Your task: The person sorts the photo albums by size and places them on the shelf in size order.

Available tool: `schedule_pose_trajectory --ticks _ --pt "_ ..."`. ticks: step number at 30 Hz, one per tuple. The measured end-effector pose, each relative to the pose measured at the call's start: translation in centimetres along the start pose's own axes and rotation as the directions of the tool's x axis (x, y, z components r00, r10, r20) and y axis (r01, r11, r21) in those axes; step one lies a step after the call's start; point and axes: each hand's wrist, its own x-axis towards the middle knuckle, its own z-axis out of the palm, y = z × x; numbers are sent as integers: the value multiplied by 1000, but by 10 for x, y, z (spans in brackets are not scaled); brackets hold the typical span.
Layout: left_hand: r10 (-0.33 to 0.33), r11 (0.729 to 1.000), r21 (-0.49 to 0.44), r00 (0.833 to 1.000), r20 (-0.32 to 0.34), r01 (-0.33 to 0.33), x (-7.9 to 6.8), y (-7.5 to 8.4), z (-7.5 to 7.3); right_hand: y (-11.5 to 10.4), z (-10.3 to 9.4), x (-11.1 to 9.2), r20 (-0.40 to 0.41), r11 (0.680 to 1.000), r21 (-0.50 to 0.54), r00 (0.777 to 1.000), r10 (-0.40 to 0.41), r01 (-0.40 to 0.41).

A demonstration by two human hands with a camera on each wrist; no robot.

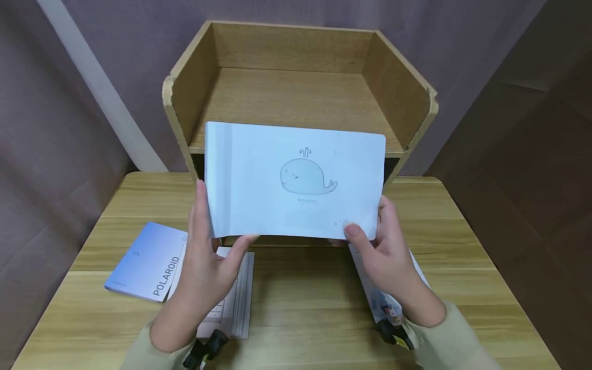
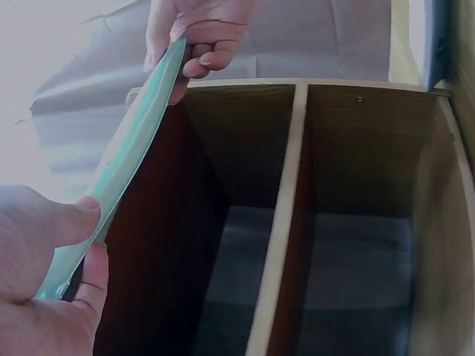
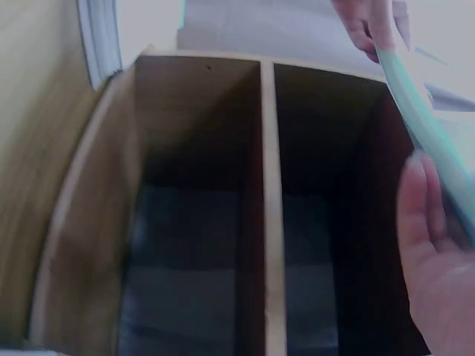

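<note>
Both hands hold up a thin pale booklet [image 1: 263, 180] with a line drawing of a whale on its cover. My left hand [image 1: 208, 267] grips its left end, the thumb at the lower edge. At the lower right corner, my right hand [image 1: 384, 252] pinches it, thumb on the cover and fingers behind. Seen from the side in the left wrist view, the booklet [image 2: 126, 163] looks greenish and slightly bowed between the left hand [image 2: 44, 274] and the right hand [image 2: 208, 30]. The right wrist view has the booklet [image 3: 423, 111] slanting beside the right hand [image 3: 445, 274].
Behind the booklet stands a wooden shelf [image 1: 296, 97] with a raised back and sides; a divider [image 3: 271, 185] splits its lower part into two compartments. On the table [image 1: 296, 308] lie a blue book [image 1: 143, 262] marked POLAROID, a grey-white book [image 1: 240, 303], and another book [image 1: 367, 280] under the right arm.
</note>
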Motion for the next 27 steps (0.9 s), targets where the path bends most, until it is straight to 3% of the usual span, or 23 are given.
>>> schedule_pose_trajectory --ticks 4,8,12,18,22,27 --pt "-11 1000 -27 1000 -22 10 7 5 -2 -10 -8 5 90 995 -3 990 104 -104" --pt "-41 998 -49 997 -68 38 17 11 -3 -16 -12 11 95 994 21 990 107 -110" --pt "-79 995 -65 989 -123 71 28 13 -4 -19 -14 19 33 996 32 996 77 -78" --pt "-103 983 -161 987 -122 83 42 10 -8 -26 -15 33 -68 993 105 996 63 -56" --pt "-117 973 -215 986 -116 90 52 7 -8 -29 -16 44 -141 995 57 986 92 -84" --pt "-191 972 -166 971 -143 167 63 4 -7 -30 -17 58 -206 993 -5 972 111 -115"
